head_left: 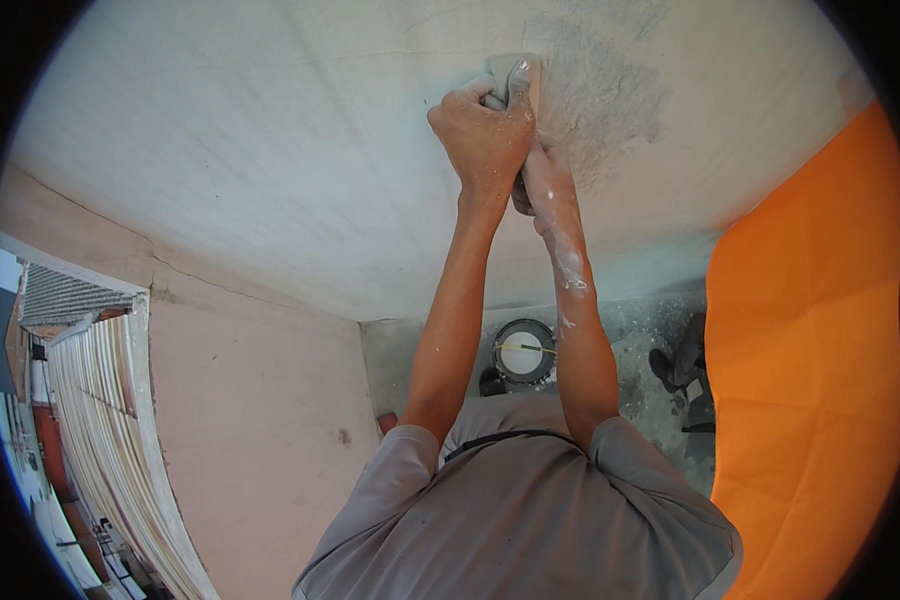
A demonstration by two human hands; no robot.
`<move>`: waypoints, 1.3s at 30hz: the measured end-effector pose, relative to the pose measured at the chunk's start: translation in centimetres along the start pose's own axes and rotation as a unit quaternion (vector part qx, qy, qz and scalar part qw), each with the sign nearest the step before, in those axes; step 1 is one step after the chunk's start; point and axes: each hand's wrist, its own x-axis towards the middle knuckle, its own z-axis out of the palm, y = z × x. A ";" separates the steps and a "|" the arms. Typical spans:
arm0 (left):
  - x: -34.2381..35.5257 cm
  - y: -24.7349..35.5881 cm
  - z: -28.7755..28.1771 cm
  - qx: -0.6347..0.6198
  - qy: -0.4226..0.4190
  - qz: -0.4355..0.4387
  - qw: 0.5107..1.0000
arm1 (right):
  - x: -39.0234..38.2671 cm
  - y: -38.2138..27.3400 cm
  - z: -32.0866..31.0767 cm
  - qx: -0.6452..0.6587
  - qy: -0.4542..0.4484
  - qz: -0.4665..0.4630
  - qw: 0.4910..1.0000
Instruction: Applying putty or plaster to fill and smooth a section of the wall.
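Both my hands are raised together against the pale wall (290, 170). My left hand (485, 135) is closed on a flat, greenish-grey scraper (505, 72), its thumb pressed on the blade near a rough grey patch (595, 100) of the wall. My right hand (545, 180), smeared with white, is just below and partly behind the left, with fingers curled round what looks like the same tool's handle, mostly hidden.
Below stands a round bucket (522, 370) with white contents. A person's dark shoe and leg (680, 355) show beside an orange sheet (810, 350) on the right. A pink side wall (240, 420) has a window opening on the left.
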 end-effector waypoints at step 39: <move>0.3 1.5 0.6 -0.050 0.055 -0.024 0.997 | 0.4 -1.8 -0.3 -0.056 0.000 -0.022 0.998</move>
